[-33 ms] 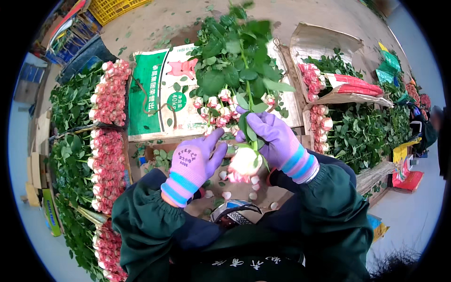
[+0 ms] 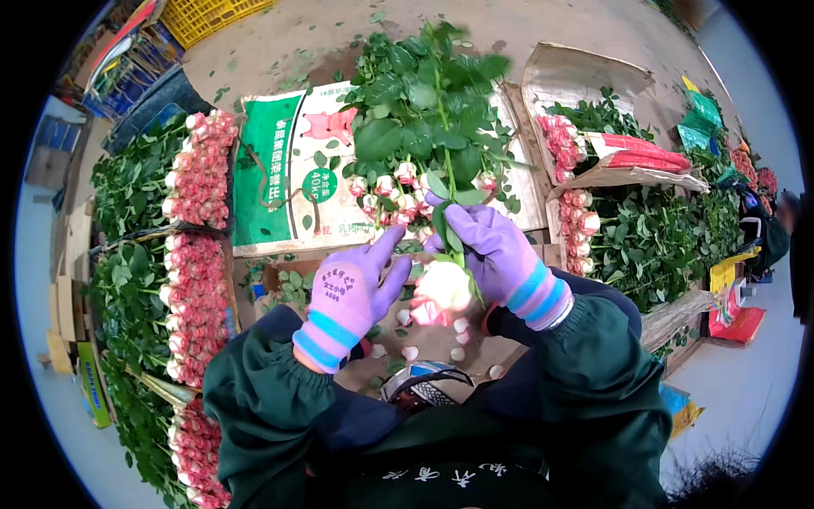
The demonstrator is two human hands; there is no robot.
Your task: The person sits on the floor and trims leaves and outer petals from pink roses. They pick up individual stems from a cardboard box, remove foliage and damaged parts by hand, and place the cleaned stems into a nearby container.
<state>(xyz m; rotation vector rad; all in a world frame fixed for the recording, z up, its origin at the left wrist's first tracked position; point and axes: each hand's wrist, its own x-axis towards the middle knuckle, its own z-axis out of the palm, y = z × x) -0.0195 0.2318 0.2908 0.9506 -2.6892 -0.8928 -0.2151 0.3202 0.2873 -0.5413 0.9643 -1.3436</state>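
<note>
A single pink-and-white rose [image 2: 442, 293] hangs bloom-down, its leafy stem rising away from me. My right hand [image 2: 489, 246], in a purple glove, pinches that stem just above the bloom. To the left of the flower is my left hand [image 2: 354, 284], gloved alike, with fingers apart and nothing in them. Beyond both hands several cut roses [image 2: 404, 204] lie with blooms toward me and leaves pointing away. They rest on a flattened green-and-white sack [image 2: 270, 182]. Loose petals [image 2: 409, 353] are scattered on the ground below the held bloom.
Stacked rose bunches [image 2: 199, 288] line my left side, blooms facing inward. On the right, more rose bunches [image 2: 661, 246] lie beside an open cardboard wrap [image 2: 585, 72]. A yellow crate [image 2: 208, 19] stands at the far left. A wooden plank [image 2: 678, 318] juts out at right.
The held rose has turned slightly: its bloom tilts and its upper leaves swing a little. Both hands stay almost where they were.
</note>
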